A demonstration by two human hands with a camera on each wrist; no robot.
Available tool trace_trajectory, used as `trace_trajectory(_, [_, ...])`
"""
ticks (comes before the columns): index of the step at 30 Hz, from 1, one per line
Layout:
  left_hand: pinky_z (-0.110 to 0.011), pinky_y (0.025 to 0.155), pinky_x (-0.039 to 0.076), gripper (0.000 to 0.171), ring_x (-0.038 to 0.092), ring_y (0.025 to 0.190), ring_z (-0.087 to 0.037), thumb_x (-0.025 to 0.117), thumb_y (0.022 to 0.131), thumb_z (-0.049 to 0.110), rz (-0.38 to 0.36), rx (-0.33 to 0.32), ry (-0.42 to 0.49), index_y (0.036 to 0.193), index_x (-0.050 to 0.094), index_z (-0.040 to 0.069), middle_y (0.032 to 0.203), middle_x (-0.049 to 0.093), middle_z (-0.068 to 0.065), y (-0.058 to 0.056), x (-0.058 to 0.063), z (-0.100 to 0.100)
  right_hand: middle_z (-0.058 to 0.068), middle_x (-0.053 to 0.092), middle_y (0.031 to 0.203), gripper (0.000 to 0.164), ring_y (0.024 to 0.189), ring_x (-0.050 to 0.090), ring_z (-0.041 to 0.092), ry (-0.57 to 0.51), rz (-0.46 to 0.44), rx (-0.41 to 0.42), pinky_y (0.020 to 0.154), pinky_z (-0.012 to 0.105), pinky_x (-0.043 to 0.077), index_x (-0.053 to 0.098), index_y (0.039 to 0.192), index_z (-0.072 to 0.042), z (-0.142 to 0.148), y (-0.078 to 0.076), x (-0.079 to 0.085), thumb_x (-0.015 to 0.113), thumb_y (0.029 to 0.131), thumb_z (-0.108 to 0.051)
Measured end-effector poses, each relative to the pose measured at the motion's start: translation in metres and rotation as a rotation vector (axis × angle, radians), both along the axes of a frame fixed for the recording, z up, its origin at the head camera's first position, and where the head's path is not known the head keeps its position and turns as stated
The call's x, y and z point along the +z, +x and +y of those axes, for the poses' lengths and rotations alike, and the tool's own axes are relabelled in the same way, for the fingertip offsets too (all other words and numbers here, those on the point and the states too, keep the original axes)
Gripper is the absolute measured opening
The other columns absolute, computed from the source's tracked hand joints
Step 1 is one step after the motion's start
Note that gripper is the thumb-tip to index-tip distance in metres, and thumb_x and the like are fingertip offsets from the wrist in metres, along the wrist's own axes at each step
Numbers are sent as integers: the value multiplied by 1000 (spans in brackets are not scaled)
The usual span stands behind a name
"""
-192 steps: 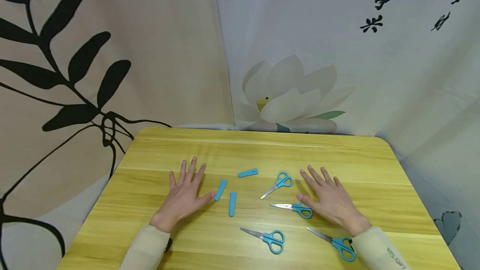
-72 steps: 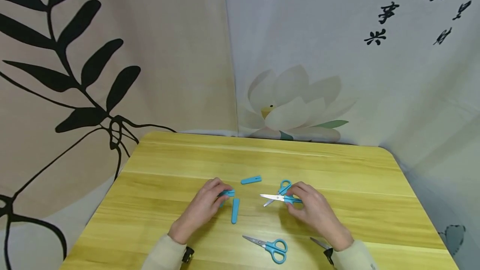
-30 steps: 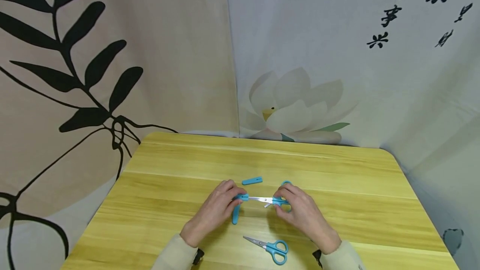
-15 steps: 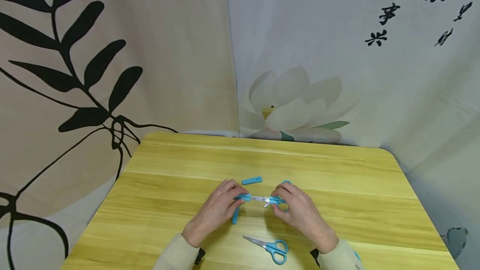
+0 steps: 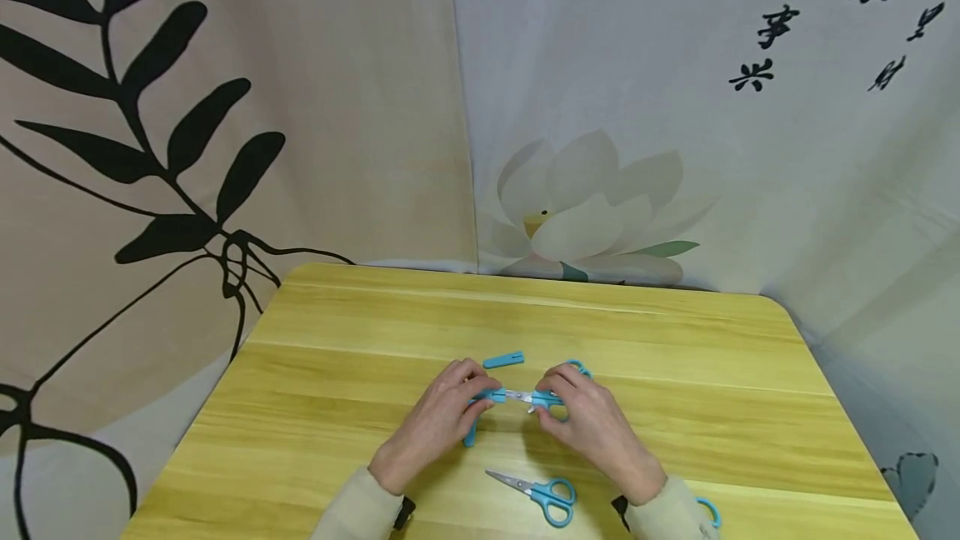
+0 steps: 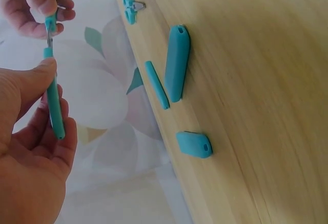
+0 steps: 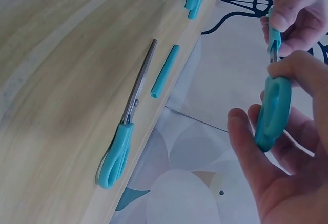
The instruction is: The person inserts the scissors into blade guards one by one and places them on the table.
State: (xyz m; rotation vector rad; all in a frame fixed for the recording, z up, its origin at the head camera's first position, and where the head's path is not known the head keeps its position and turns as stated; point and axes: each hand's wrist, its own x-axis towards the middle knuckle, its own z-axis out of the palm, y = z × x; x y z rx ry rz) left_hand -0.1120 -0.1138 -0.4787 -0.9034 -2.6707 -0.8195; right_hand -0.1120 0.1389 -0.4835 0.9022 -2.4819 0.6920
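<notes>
Above the table, my left hand (image 5: 442, 411) pinches a blue blade cover (image 6: 54, 101) between thumb and fingers. My right hand (image 5: 603, 427) holds a pair of scissors (image 7: 277, 111) by the blue handles, with the blades pointing left. The blade tips are inside the cover, and a short stretch of metal shows between cover and handles. Three more covers lie on the table in the left wrist view: a near one (image 6: 178, 62), a thin-looking one (image 6: 157, 84) and a short-looking one (image 6: 195, 144). The left hand hides one of them in the head view.
One pair of scissors (image 5: 580, 367) lies partly hidden behind the right hand. Another pair (image 5: 555, 500) rests at the front of the wooden table (image 5: 360, 307). A blue handle loop (image 5: 708, 512) pokes out beside the right sleeve. Printed curtains (image 5: 360, 107) hang behind.
Both hands lay spread on the table at first, then picked up the cover and scissors. The hands have come together, and the blades have slid deeper into the cover.
</notes>
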Motion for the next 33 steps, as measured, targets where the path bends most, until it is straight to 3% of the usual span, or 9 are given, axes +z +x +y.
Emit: trace_trajectory(33, [-24,75,48,17,49,88,-10,77,94,11,102,-16,-1,110,76,15,104,58,5,-3,-6,6,3,69,104,22,83,69,14,8,9,57,65,24,58,76,99,-8,-9,-1,3,88,81,-10])
